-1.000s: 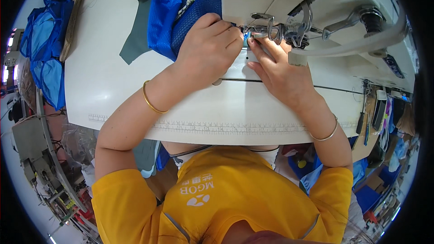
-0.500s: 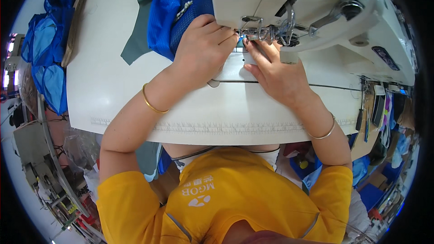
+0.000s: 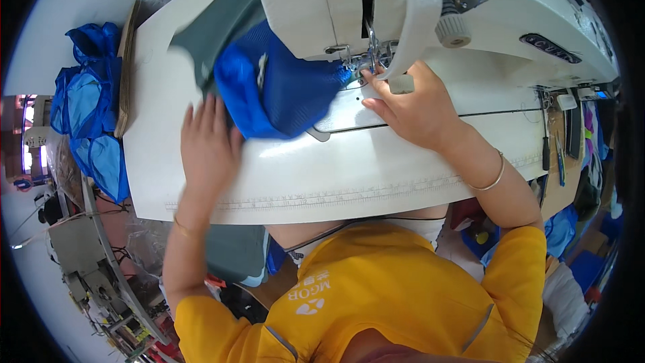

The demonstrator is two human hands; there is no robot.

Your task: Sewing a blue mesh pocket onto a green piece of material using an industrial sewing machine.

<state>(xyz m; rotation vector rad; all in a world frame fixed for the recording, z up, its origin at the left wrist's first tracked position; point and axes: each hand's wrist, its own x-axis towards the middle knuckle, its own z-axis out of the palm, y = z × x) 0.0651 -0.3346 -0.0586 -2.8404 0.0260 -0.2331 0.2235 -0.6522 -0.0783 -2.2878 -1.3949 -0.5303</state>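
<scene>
My left hand [image 3: 210, 144], slightly blurred, lies on the white table [image 3: 289, 178] with fingers stretched toward the green fabric piece [image 3: 222, 20] and the lower left edge of a blue mesh bag [image 3: 245, 91]. The bag's right end runs to the metal presser foot [image 3: 363, 60] of a white sewing machine [image 3: 295, 7]. Beside the foot, my right hand [image 3: 413, 107] is open, index finger reaching to the small bit of fabric there, thumb apart on the machine bed. Its other fingertips are partly hidden by the machine's parts.
Blue bags [image 3: 91, 111] are piled along the table's left edge beside a brown board [image 3: 127, 70]. Tools [image 3: 557, 148] sit on a board at the right. Grey machinery [image 3: 84, 262] stands at the lower left; a ruler scale runs along the front edge.
My left hand has left the needle area and moved left and down. The blue bag has swung down and right, its mesh now uncovered. The view has shifted; my right hand stays by the foot.
</scene>
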